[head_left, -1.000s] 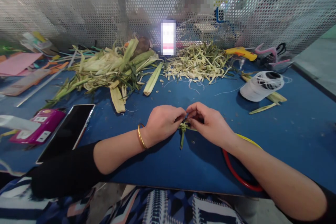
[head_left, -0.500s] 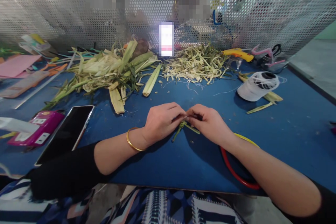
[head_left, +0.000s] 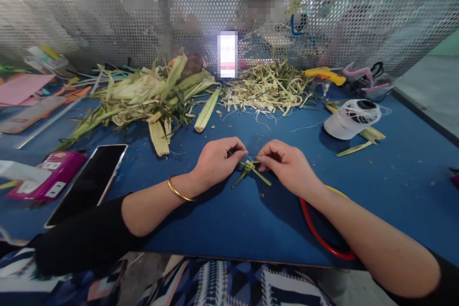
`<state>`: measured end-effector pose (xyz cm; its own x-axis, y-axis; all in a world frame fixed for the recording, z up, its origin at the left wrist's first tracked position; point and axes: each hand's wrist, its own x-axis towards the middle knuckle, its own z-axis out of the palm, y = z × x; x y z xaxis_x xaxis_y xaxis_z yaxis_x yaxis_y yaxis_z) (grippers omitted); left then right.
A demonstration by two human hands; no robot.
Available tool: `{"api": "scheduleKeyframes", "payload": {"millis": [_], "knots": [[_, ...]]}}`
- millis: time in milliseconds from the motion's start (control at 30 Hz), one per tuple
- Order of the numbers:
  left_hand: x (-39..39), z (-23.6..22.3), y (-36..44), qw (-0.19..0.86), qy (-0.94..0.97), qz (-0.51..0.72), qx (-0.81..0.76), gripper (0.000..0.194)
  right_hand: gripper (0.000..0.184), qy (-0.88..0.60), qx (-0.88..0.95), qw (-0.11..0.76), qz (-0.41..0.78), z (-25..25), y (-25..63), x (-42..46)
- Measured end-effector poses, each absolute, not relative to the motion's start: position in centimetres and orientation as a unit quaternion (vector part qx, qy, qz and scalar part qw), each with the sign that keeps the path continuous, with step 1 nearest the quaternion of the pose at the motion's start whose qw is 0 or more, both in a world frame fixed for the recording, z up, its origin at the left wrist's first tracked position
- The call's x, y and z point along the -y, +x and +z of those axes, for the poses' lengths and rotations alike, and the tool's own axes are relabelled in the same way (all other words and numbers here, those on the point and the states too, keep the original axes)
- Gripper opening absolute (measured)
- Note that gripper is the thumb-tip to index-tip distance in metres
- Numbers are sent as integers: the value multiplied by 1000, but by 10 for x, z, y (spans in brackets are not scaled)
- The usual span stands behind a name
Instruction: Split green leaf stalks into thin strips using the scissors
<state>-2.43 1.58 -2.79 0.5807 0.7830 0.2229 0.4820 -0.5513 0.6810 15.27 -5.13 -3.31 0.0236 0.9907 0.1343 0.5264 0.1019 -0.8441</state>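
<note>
My left hand (head_left: 217, 160) and my right hand (head_left: 287, 165) rest on the blue table (head_left: 229, 220), fingertips pinched and a little apart. Between them lies a small knot of green leaf strips (head_left: 250, 170), its ends spread toward me. A thin white thread seems to run from each pinch to the knot. A gold bangle (head_left: 177, 191) sits on my left wrist.
A pile of green stalks and leaves (head_left: 150, 93) and a heap of shredded strips (head_left: 268, 87) lie at the back. A white thread spool (head_left: 353, 117) is at right, a yellow glue gun (head_left: 326, 74) behind it. A phone (head_left: 89, 181) and pink box (head_left: 53, 174) lie left. A red ring (head_left: 322, 236) is under my right forearm.
My hands have drawn slightly apart, uncovering the leaf knot, whose loose ends have swung from pointing straight toward me to spread sideways.
</note>
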Motion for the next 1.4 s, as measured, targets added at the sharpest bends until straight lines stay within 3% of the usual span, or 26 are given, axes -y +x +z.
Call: {"api": "scheduleKeyframes", "payload": {"millis": [167, 400, 533, 667, 800, 933, 1400], "knots": [[-21, -29, -26, 202, 862, 216, -412, 11, 17, -561, 699, 385, 222, -28, 158, 54], [-20, -29, -24, 170, 879, 190, -402, 12, 15, -502, 720, 404, 259, -23, 154, 56], [-22, -29, -23, 265, 848, 207, -409, 12, 15, -468, 708, 401, 344, -24, 154, 55], [-22, -25, -22, 468, 748, 267, -387, 13, 17, -465, 663, 402, 426, -24, 154, 55], [-18, -21, -20, 630, 637, 303, -326, 18, 19, -467, 658, 431, 405, -21, 153, 55], [-15, -22, -18, 711, 567, 297, -291, 20, 21, -460, 665, 443, 388, -19, 152, 55], [-14, -22, -19, 535, 742, 252, -316, 16, 16, -522, 689, 380, 330, -24, 151, 58]]}}
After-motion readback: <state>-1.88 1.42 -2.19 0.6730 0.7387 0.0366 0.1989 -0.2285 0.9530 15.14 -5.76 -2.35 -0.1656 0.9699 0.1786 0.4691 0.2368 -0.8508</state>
